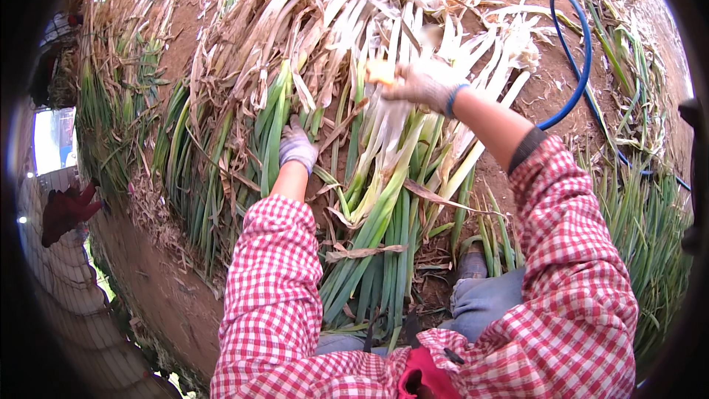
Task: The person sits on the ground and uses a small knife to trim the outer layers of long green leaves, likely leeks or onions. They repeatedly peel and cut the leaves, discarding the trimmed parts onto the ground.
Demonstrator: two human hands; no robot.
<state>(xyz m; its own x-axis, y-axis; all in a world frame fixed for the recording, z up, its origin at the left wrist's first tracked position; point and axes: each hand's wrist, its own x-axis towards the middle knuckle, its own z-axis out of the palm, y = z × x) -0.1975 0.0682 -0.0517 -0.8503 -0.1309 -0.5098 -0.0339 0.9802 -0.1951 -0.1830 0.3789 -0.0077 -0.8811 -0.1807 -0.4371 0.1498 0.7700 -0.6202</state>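
The left grip [298,146], gloved in white, is set down among the green stalks [275,114] left of centre. Its fingers touch the stalks and are partly lost among them; how tightly they close cannot be told. The right grip [425,83], gloved, with a blue band [456,100] at the wrist, is to the right and a little farther off, above the pale stems [509,48]. It is closed on a yellow object [380,72], which projects to the left of the fingers; motion blur prevents identification of its kind.

Between the arms, a bunch of green leaves [380,273] runs toward the near side, a dry strip [365,253] lying across it. Dry brown leaves [255,44] cover the far and left parts of the heap. More green leaves [100,114] lie at far left, and others [642,222] at right.

Brown soil [155,266] shows at near left. A blue hose [588,52] loops at far right. Red-and-white checked sleeves [269,273] cover both forearms to varying extents. Blue trousers [487,301] and a shoe [473,264] show at the near side, right of the bunch.
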